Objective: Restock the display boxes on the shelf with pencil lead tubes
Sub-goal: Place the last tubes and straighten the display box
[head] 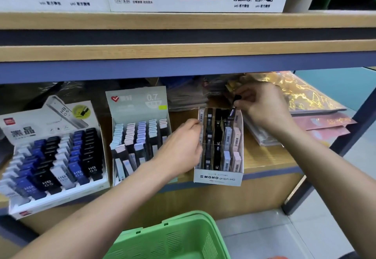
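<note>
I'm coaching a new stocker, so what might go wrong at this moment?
The MONO box sits at the shelf's front edge; the left hand pushing on its side might shove it off. The right hand pinches a dark lead tube over the packed back row, so it may jam or slip behind.

A wooden shelf [264, 161] with a blue front edge carries three tilted display boxes side by side: a white box of HB 0.5 tubes [55, 157] at the left, a grey-green 0.7 box [138, 128] in the middle, and a white MONO graph MG box [218, 153] beside it. Glossy plastic packets [301, 104] lie stacked at the right end.
</note>
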`<state>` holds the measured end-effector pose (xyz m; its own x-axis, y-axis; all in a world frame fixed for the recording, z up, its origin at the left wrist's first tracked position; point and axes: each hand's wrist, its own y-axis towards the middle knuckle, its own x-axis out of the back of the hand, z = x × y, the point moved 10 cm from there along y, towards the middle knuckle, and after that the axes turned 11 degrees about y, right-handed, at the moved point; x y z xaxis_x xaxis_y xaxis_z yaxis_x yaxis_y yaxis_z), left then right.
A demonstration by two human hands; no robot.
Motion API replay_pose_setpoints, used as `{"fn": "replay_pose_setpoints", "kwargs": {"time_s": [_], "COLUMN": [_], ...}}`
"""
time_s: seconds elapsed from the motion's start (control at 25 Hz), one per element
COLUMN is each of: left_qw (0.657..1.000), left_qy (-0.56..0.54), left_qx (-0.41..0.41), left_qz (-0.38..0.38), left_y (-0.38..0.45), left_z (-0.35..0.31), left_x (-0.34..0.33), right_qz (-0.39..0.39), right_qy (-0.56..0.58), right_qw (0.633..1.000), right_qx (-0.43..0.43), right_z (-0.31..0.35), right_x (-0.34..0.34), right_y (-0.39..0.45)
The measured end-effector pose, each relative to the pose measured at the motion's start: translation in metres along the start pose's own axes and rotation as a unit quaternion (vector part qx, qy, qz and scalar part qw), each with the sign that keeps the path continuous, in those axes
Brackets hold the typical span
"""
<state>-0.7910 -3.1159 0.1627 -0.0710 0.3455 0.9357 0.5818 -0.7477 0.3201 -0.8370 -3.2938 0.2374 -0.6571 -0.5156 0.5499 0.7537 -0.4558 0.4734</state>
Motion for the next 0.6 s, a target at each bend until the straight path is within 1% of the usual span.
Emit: {"fn": "replay_pose_setpoints", "kwargs": {"time_s": [0.16, 0.32, 0.52, 0.6], "left_qw": [1.000, 1.000, 1.000, 1.000], "left_qy": [0.003, 0.010, 0.007, 0.005], "left_qx": [0.003, 0.009, 0.007, 0.006], "left_qz": [0.010, 0.011, 0.012, 0.011], "left_y": [0.003, 0.003, 0.003, 0.003], "left_z": [-0.003, -0.004, -0.004, -0.004], "left_x": [-0.002, -0.001, 0.000, 0.000], "right_qz": [0.020, 0.041, 0.070, 0.075], "right_qy": [-0.067, -0.082, -0.144, -0.140], "right_qw": [0.997, 0.995, 0.986, 0.986], "right_qx": [0.014, 0.029, 0.044, 0.046], "right_z": [-0.005, -0.008, -0.010, -0.010], "right_x": [-0.004, -0.019, -0.035, -0.035], "right_y": [0.000, -0.002, -0.010, -0.012]}}
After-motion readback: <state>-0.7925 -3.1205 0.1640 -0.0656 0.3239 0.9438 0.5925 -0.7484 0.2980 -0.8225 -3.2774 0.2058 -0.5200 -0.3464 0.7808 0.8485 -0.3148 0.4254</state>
